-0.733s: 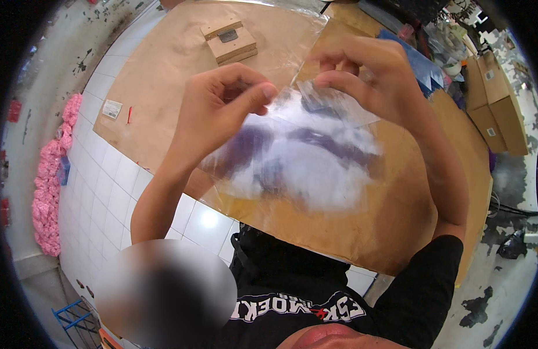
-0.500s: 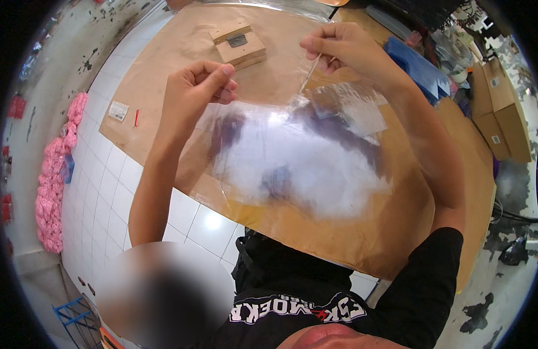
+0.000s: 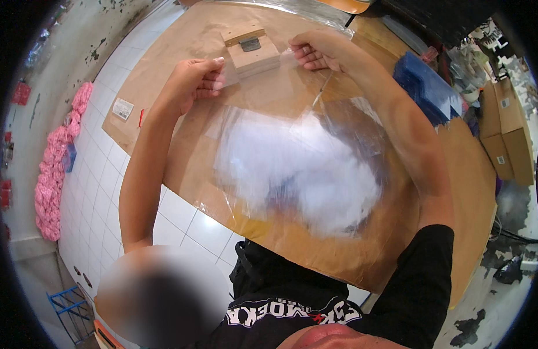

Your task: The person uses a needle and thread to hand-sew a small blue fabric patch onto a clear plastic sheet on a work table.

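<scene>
My left hand [image 3: 200, 84] pinches one side of a thin clear plastic sheet [image 3: 260, 88], thumb against fingers. At its other side my right hand [image 3: 314, 52] has its fingertips closed on the sheet, which spans the gap between both hands. A slim pale stick [image 3: 321, 90] slants down from the right hand's fingers. Below my hands lies a pile of shiny clear plastic sheets [image 3: 263, 145], bright with glare. Just beyond the held sheet sits a wooden block [image 3: 254, 58] with a dark metal piece on it.
Brown paper covers the table [image 3: 152, 75]. A white label [image 3: 122, 109] and a small red stick [image 3: 141, 118] lie at the left. Blue plastic sheets [image 3: 423, 87] are stacked at the right, near a cardboard box [image 3: 504, 131]. Pink bundles [image 3: 51, 180] line the floor by the wall.
A clear plastic sheet now shows between both hands. My right hand has shifted slightly left, and the stick's lower end has moved right. The view has shifted a little.
</scene>
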{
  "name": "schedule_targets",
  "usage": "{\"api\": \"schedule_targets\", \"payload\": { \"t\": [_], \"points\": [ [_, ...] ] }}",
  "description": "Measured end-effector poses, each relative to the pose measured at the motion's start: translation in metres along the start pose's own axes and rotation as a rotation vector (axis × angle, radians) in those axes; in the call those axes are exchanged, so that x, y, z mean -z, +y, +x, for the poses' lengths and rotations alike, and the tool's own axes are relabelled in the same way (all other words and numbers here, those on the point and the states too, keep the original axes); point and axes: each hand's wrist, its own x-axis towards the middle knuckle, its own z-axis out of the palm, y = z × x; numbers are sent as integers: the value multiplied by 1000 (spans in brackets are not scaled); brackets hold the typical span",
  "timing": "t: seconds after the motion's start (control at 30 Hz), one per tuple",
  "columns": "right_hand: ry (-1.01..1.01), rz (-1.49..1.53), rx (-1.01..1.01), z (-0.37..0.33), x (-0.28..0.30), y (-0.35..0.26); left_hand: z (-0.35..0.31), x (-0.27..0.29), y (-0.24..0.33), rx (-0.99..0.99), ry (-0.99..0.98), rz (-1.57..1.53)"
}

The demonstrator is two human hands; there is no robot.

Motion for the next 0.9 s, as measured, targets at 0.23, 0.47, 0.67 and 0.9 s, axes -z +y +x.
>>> {"api": "schedule_targets", "payload": {
  "t": [0.23, 0.47, 0.67, 0.9],
  "points": [
    [15, 86, 35, 15, -6, 0, 12, 5, -6, -36, 27, -68],
    [40, 114, 70, 24, -5, 6, 17, 5, -11, -110, 43, -132],
    [39, 133, 88, 24, -3, 9, 18, 5, -14, -100, 81, -115],
    [22, 170, 109, 18, 0, 9, 12, 9, -19, -121, 100, -167]
  ]
}}
